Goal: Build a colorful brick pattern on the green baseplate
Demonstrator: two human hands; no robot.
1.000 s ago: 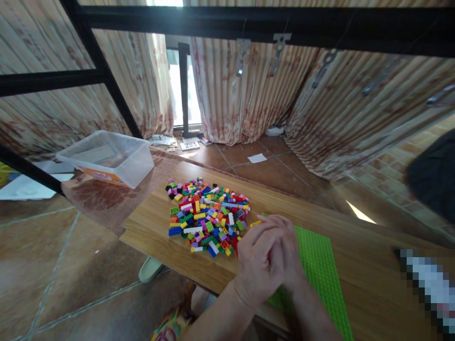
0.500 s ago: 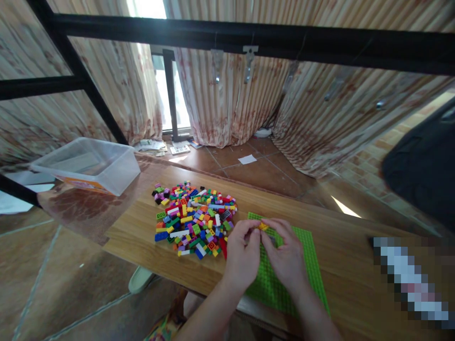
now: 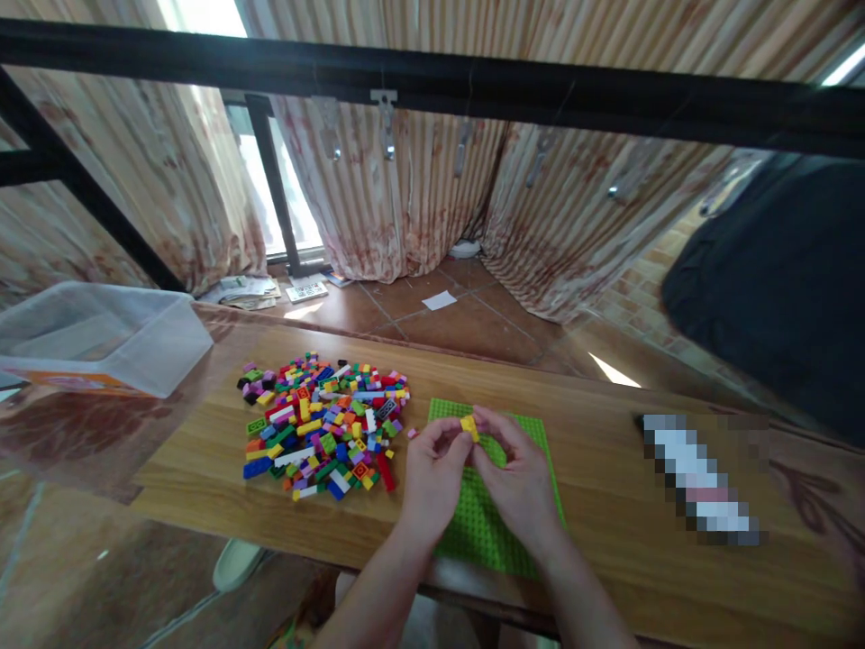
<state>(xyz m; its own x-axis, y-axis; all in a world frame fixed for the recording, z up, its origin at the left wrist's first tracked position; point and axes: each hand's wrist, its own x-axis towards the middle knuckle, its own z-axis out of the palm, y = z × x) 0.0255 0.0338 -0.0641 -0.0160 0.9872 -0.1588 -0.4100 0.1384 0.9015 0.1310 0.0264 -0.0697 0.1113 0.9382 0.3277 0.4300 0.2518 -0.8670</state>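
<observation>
Yellow brick (image 3: 468,427) is held above the far part of the green baseplate (image 3: 477,539), pinched between both hands. Grip is narrow: brick is gripped from the left by thumb and fingertips of the left hand (image 3: 432,473), and from the right by fingertips of the right hand (image 3: 514,470). Whether one piece or two joined is held can't be told at this size; fingers cover part of it.

Baseplate is laid flat on the wooden tabletop (image 3: 605,487), its middle partly hidden by hands. Loose brick pile (image 3: 328,433), mixed colors, is spread left of the baseplate, well apart from the held piece. One pink brick (image 3: 412,434) is left just beside the left hand; a long red brick (image 3: 385,471) is seen at the pile's near right edge.

Clear plastic bin (image 3: 166,347) with an orange label is set past the pile, far left. Pixelated item (image 3: 699,487) is placed on the tabletop, right of the baseplate. Paper sheet (image 3: 439,300) is seen on the tiled floor beyond, in front of striped curtains (image 3: 405,198).
</observation>
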